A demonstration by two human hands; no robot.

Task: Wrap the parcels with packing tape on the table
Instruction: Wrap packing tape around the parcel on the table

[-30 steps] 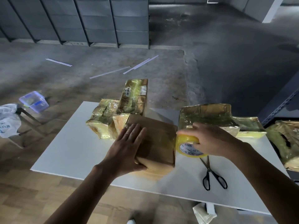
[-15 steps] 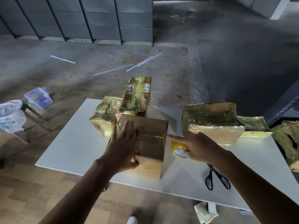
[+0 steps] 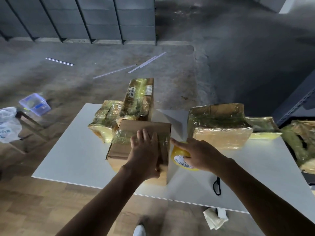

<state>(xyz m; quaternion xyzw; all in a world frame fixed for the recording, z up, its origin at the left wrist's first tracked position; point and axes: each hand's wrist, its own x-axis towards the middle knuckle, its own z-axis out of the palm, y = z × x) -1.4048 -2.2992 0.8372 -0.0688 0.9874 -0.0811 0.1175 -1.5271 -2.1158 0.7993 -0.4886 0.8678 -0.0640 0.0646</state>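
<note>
A brown cardboard parcel (image 3: 133, 128) stands in the middle of the white table (image 3: 71, 155), with a shiny band of tape across its top. My left hand (image 3: 144, 154) lies flat on the parcel's top, fingers straight, thumb at the near right edge. Just right of the parcel, my right hand (image 3: 197, 154) grips a yellow roll of packing tape (image 3: 179, 155), index finger stretched toward the parcel's right edge. Tape runs from the roll onto the box.
Three taped parcels sit behind: a tall one (image 3: 139, 97), a low one (image 3: 104, 120), a big one (image 3: 219, 126) at right. Black scissors (image 3: 216, 185) lie near the front edge. More wrapped parcels (image 3: 301, 142) are stacked off the table's right end.
The parcel has been turned on the table and a taped band now shows on top. My left hand slid toward its right edge; my right hand dropped with the roll beside it.
</note>
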